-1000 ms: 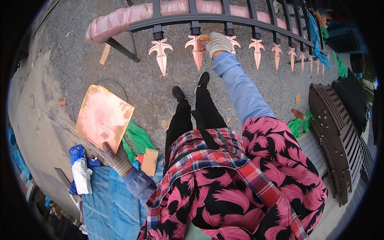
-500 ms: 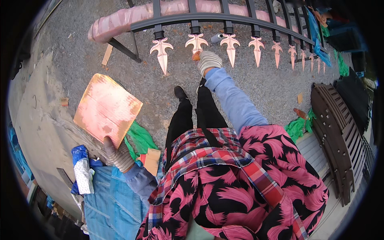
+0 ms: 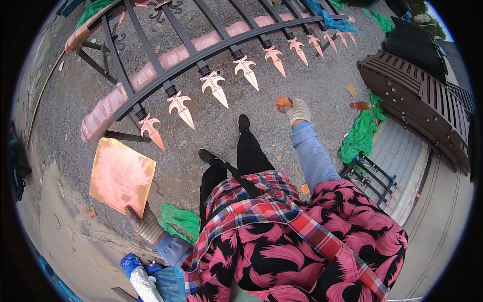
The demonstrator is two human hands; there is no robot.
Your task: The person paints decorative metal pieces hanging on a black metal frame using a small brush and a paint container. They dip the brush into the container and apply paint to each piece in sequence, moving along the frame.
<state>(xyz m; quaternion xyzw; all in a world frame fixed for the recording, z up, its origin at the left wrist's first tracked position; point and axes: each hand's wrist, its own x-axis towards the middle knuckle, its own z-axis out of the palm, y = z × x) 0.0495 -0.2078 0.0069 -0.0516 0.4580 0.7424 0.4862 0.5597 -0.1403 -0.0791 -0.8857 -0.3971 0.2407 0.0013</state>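
My left hand (image 3: 144,225), in a striped knit glove, grips the lower edge of a square cardboard sheet (image 3: 122,175) smeared with shiny pink-copper colour. My right hand (image 3: 299,111), gloved alike, is closed on a small orange-brown wad (image 3: 283,103); its exact kind cannot be made out. The right hand is held out over the gravel, apart from everything else. Beyond both hands lies a dark metal fence panel (image 3: 201,59), its row of copper-pink spear finials (image 3: 216,91) pointing toward me. The cardboard is just below the leftmost finial.
A pink plastic-wrapped roll (image 3: 98,121) lies under the fence panel. Green netting (image 3: 358,137) lies at the right, beside brown slatted panels (image 3: 412,93) and a smaller black fence piece (image 3: 370,176). More green sheeting (image 3: 179,221) and blue plastic (image 3: 170,283) are at lower left.
My right hand has left the second finial and moved right, away from the fence panel. The view has turned, so the panel now slants down to the left. The cardboard stays in my left hand.
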